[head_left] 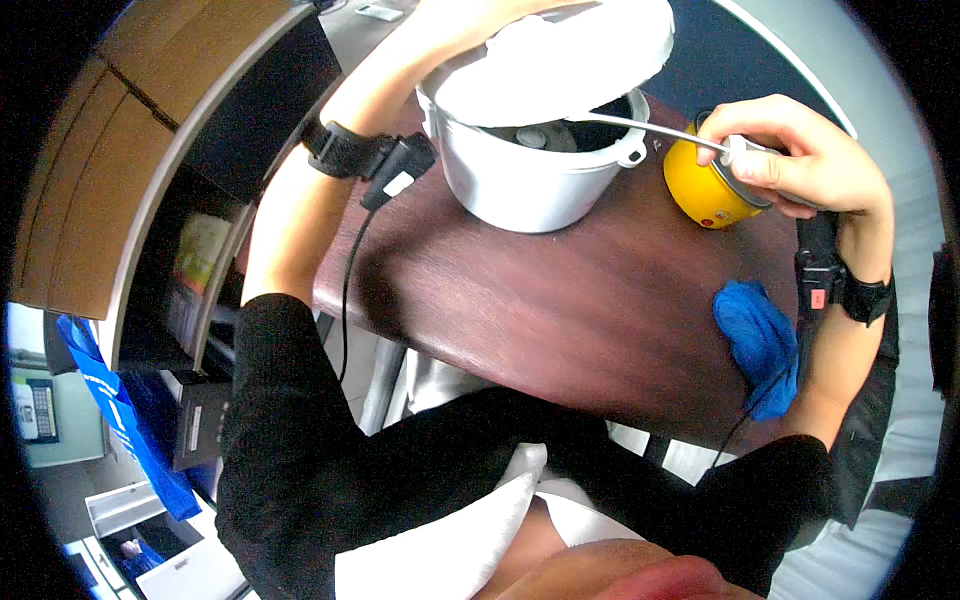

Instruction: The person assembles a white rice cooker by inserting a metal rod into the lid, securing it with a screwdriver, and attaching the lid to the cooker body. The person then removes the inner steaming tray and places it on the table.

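Observation:
A white rice cooker stands on the brown table with its white lid tilted up. Part of the dark inside shows beneath the lid. My left hand grips the lid's far edge; its fingers are partly cut off by the top of the picture. In my right hand is a screwdriver, held by its pale handle. Its thin metal shaft points left to the lid's lower edge, where the tip is hard to make out. Behind that hand sits a round yellow pot, partly covered by the fingers.
A crumpled blue cloth lies near the right end of the brown table, beside my right forearm. Cables hang from both wrist straps. To the left are a shelf unit, cardboard boxes and a blue bag.

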`<action>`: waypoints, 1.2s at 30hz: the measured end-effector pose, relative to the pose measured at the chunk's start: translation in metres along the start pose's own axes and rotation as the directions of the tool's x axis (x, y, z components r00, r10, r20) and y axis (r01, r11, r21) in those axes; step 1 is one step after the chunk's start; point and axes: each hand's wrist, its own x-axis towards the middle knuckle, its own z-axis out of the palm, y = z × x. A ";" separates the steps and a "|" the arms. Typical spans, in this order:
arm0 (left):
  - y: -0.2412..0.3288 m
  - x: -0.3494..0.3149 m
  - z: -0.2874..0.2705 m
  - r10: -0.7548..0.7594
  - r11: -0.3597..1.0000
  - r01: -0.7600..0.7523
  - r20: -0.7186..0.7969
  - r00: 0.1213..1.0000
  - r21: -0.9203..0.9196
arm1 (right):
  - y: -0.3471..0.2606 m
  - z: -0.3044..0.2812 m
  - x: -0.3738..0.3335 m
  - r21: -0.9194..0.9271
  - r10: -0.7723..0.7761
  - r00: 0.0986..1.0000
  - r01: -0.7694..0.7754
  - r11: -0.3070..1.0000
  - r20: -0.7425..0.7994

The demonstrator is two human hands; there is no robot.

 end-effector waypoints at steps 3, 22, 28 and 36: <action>0.006 -0.002 0.003 -0.009 0.999 0.010 0.020 1.000 -0.045 | 0.014 0.012 0.002 0.042 -0.043 0.998 0.045 0.998 -0.055; -0.005 0.006 0.027 0.201 0.947 -0.230 0.144 0.969 0.225 | 0.063 0.067 0.022 0.421 -0.037 0.999 0.036 0.906 -0.006; 0.009 0.006 0.041 0.173 0.942 -0.210 0.158 0.972 0.263 | 0.025 0.092 0.057 0.304 0.065 0.968 -0.140 0.942 0.244; 0.014 0.011 0.031 0.127 0.970 -0.162 0.189 0.974 0.182 | 0.063 0.099 0.008 0.369 0.168 0.984 -0.139 0.919 -0.049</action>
